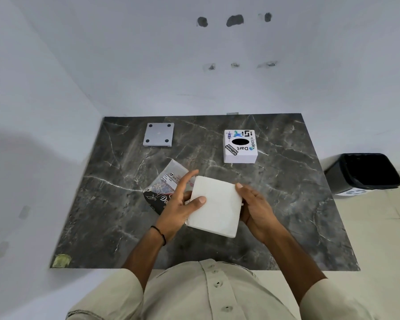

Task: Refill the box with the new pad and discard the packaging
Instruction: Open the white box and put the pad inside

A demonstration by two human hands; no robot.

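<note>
Nearest: buttoned beige shirt, sleeves rolled, two bare forearms reaching out over a dark marble table. One thin black band on the left wrist. Two hands, one white pad held between them above the tabletop. Left hand: thumb pressed flat on the pad's top face, fingers extended and loosely spread along its left edge, some tucked under; it grips the pad. Right hand: palm cupped against the pad's right edge, fingertips curled at the far right corner, clasping it. Pad is a single square stack of white tissue, tilted a little. Just beyond and left of the left fingers, partly hidden by that hand: one plastic wrapper, clear at the far end, black with printed script at the near end, lying flat on the table; contents cannot be made out. Farther, beyond the right fingertips: one white box, stickers on its top, one oval opening showing only dark inside. Far left of the left fingers: one grey square plate with four dark round feet facing up. Off the table, far right: one black bin, black liner, interior dark.
</note>
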